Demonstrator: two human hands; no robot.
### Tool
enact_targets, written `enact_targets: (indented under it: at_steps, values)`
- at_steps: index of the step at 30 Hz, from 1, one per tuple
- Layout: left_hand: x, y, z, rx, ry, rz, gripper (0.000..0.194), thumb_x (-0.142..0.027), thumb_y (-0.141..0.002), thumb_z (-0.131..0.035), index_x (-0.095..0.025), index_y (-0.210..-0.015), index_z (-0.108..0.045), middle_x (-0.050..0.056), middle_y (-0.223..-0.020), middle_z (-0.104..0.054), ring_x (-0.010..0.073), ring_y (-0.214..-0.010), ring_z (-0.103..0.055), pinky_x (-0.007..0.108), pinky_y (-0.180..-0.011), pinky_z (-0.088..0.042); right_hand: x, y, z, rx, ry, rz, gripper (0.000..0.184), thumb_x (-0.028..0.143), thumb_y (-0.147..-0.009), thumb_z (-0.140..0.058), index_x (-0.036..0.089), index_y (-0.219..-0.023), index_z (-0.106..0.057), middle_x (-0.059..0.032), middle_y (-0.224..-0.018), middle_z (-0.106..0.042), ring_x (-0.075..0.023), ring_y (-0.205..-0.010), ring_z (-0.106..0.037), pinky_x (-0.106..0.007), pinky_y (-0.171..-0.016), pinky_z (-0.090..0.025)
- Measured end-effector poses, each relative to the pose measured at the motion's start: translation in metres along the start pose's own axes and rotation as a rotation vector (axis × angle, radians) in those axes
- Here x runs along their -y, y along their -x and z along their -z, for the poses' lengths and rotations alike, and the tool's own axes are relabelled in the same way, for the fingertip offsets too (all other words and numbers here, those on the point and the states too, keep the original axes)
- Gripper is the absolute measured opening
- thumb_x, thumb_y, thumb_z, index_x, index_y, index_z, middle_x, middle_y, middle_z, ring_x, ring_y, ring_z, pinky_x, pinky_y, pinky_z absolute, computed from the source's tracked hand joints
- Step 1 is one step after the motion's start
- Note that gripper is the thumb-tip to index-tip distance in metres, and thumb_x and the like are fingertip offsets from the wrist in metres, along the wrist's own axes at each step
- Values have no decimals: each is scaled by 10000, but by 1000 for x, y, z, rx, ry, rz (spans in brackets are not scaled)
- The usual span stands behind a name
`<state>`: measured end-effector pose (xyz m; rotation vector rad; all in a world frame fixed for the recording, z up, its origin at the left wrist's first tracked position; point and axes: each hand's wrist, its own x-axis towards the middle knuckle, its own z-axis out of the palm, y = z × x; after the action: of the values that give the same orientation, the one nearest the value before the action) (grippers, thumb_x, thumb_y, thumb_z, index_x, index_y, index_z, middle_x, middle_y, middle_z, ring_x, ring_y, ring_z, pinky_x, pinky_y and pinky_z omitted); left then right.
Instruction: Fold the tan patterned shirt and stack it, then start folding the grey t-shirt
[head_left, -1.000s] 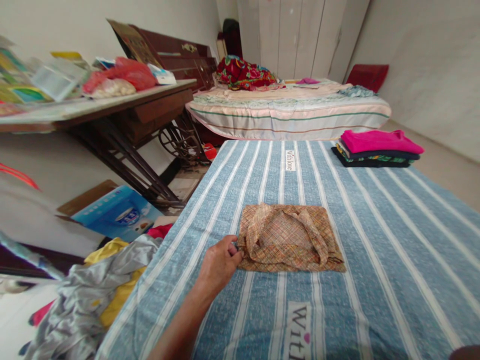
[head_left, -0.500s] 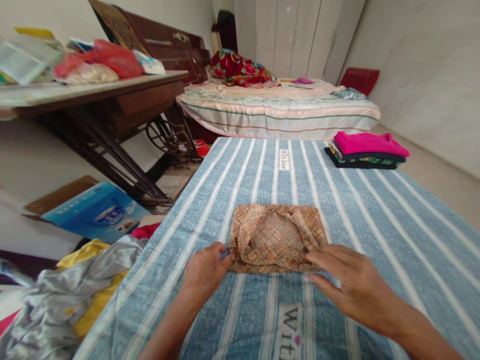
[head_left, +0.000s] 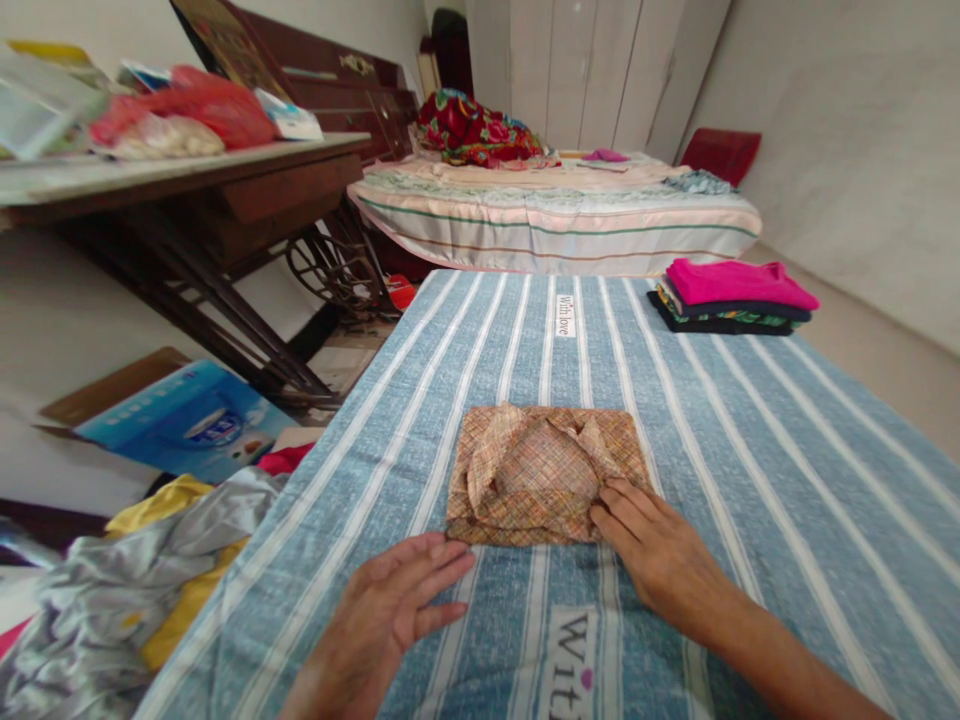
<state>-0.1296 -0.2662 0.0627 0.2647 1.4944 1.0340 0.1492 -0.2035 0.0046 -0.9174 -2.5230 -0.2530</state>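
A brown plaid shirt (head_left: 551, 470), folded into a flat rectangle with its collar facing up, lies on the blue-and-white striped cloth (head_left: 517, 360). My right hand (head_left: 649, 545) rests on the shirt's near right part, fingers stretched out and flat over the collar side. At the near left corner is my left hand (head_left: 390, 600), fingers extended and apart, the fingertips at or just touching the shirt's edge. Nothing is gripped in either hand.
A folded clothes stack (head_left: 739, 295), pink on top, sits at the far right. Crumpled grey and yellow clothes (head_left: 165, 560) lie low at left, beside a blue box (head_left: 202, 420). A sewing-machine table (head_left: 300, 150) stands left; a bed (head_left: 555, 215) lies beyond.
My left hand has let go of the shirt's left edge and opened, moving slightly nearer to me. My right hand has moved left and flattened onto the shirt.
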Motion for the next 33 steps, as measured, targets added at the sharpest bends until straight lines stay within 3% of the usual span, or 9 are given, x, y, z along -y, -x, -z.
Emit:
enact_targets:
  at_steps: [4, 7, 15, 21, 26, 33]
  values:
    - [16, 4, -4, 97, 272, 188, 247, -178, -726, -608, -108, -962, -614, 209, -1172, -627, 333, -1143, -558, 438, -859, -513, -1, -1, 0, 18, -5, -5, 370, 27, -810, -397, 109, -1103, -607, -139, -1116, -609, -272, -1160, -489, -428, -956, -453]
    - [24, 2, -14, 168, 364, 246, 321, -159, -750, -574, -65, -1056, -591, 228, -1204, -603, 324, -1150, -553, 425, -944, -474, -1, -3, 2, 30, 4, 6, 363, 30, -820, -386, 108, -1094, -610, -138, -1105, -614, -271, -1144, -502, -431, -951, -465]
    - [23, -2, -30, 106, 419, 148, 527, -135, -824, -490, -39, -1331, -383, 211, -1198, -609, 272, -1134, -574, 376, -975, -473, -5, 5, 5, -4, 68, 37, 364, 45, -856, -369, 98, -1145, -585, -177, -1259, -545, -296, -1304, -362, -453, -977, -443]
    - [16, -7, -38, 114, 357, 161, 367, -177, -825, -556, -63, -1171, -508, 226, -1153, -620, 287, -1058, -621, 380, -911, -513, -8, 4, 1, -29, 48, 49, 314, 70, -886, -360, 83, -1080, -605, -190, -1225, -557, -321, -1334, -300, -467, -981, -425]
    - [5, -13, -45, 144, 233, 149, 290, -204, -799, -618, -71, -1049, -557, 240, -1123, -629, 292, -987, -652, 353, -791, -555, -4, 6, -5, -42, 54, -57, 263, 82, -860, -438, 135, -1033, -629, -155, -1262, -548, -353, -1365, -209, -533, -990, -384]
    - [3, -20, -64, 62, 120, -118, 259, -118, -752, -624, -143, -1000, -553, 123, -1002, -688, 212, -755, -689, 345, -656, -564, -4, 3, -5, -68, 37, -57, 290, 33, -842, -432, 139, -1007, -645, -111, -1187, -607, -351, -1356, -232, -516, -1003, -379]
